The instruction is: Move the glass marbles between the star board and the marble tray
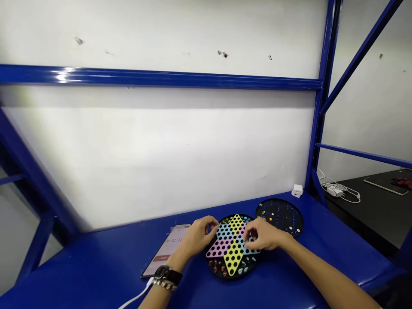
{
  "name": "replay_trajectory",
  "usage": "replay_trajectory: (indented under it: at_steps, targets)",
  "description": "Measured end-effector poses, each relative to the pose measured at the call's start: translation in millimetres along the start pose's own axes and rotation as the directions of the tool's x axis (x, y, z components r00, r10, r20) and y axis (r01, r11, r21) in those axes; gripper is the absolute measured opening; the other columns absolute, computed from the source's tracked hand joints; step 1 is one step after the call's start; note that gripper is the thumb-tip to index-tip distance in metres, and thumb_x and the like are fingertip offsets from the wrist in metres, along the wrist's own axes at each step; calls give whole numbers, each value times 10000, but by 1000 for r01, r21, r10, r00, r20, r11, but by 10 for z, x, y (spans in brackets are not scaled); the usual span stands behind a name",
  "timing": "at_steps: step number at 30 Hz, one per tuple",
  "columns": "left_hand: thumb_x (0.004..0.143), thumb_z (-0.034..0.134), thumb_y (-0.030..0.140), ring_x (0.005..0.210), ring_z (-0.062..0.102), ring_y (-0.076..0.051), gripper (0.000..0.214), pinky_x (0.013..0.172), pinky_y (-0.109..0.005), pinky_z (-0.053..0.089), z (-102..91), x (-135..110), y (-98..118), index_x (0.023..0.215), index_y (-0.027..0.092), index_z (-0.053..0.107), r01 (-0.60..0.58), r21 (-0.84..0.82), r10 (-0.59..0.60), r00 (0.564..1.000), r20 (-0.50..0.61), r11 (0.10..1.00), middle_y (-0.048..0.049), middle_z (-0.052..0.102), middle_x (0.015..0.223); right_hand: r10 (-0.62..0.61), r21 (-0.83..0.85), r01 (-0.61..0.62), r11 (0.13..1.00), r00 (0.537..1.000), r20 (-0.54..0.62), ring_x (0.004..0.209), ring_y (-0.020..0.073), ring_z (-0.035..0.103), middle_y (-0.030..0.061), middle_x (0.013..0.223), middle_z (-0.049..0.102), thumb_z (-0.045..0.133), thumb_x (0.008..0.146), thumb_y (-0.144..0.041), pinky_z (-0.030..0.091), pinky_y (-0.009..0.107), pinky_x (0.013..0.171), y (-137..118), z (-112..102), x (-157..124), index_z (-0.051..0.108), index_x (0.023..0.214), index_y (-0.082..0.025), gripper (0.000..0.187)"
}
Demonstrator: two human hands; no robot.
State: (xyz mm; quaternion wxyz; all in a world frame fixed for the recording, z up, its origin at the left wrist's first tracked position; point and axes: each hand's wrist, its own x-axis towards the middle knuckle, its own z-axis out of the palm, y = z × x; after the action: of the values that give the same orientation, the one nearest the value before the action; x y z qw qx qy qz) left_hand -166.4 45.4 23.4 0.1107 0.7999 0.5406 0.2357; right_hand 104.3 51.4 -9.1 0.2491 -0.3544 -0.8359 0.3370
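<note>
Checkers board [232, 257] under both hands [196, 240] [261, 235]

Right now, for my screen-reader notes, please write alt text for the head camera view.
The left hand and right hand reach over a round black Chinese checkers board with a colored star, with a second round black board behind it. A phone showing a timer lies left of them on a blue bench.
</note>
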Motion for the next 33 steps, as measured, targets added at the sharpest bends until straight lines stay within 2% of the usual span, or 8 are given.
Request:
replay_trajectory:
  at_steps: [4, 11, 15, 18, 24, 26, 30, 33]
  targets:
    - [856, 473, 361, 704, 601, -178, 250, 659, -276, 414, -11, -10, 25, 854, 207, 670, 7, 6, -7, 1000, 2, 1000, -21, 688, 788, 1, 48, -15, 999, 961, 276, 503, 68, 486, -53, 576, 598, 744, 668, -236, 352, 166, 467, -64, 214, -20, 731, 700, -165, 80]
    - [855, 462, 372, 670, 586, -173, 267, 644, -272, 405, 5, -4, 19, 857, 203, 669, 12, 25, -12, 1000, 11, 1000, -22, 672, 764, 1, 78, -22, 997, 967, 257, 540, 78, 490, -43, 606, 576, 819, 625, -544, 368, 185, 494, 74, 210, -36, 716, 708, -166, 401]
    - [851, 468, 367, 670, 578, -170, 259, 647, -271, 405, 5, -3, 4, 852, 210, 674, 8, 36, -9, 1000, 21, 999, -22, 674, 776, -42, -84, 56, 995, 987, 157, 658, 101, 486, -30, 712, 552, 835, 596, -570, 371, 208, 572, -17, 176, -31, 636, 644, -169, 450]
    - [849, 468, 387, 681, 580, -177, 275, 650, -276, 410, -4, -8, 6, 850, 208, 677, 15, 34, -16, 999, 29, 999, -26, 676, 780, -54, -186, 57, 981, 998, 21, 698, 109, 477, -10, 768, 538, 705, 782, -557, 372, 230, 631, -31, -9, -43, 595, 625, -163, 438]
    - [854, 462, 374, 669, 581, -177, 279, 642, -281, 403, -10, -13, 22, 867, 206, 685, 9, 50, -11, 999, 38, 999, -27, 681, 782, 164, -289, -265, 920, 929, -331, 818, 162, 563, 42, 922, 598, 547, 910, -401, 422, 282, 763, 365, -524, -140, 647, 884, -184, 240]
    - [854, 463, 367, 672, 582, -175, 275, 643, -279, 405, -6, -12, 16, 860, 208, 687, 9, 49, -11, 999, 42, 999, -26, 683, 781, 224, -275, -330, 903, 909, -353, 920, 190, 588, 75, 1052, 610, 544, 904, -395, 432, 301, 831, 528, -576, -162, 640, 1048, -177, 279]
    - [852, 463, 372, 698, 594, -180, 271, 645, -273, 406, 1, -8, -12, 852, 209, 679, 15, 51, -17, 999, 42, 999, -27, 686, 791, 241, -342, -326, 881, 933, -269, 1187, 280, 518, 137, 1334, 515, 582, 863, -527, 399, 369, 977, 674, -472, -133, 521, 1341, -168, 601]
    - [852, 459, 362, 709, 599, -179, 262, 642, -270, 401, 2, -6, -22, 843, 207, 670, 27, 68, -30, 998, 47, 997, -31, 684, 799, 198, -438, -282, 854, 954, -227, 1189, 294, 507, 128, 1303, 529, 546, 897, -506, 396, 408, 985, 644, -362, -72, 543, 1332, -198, 533]
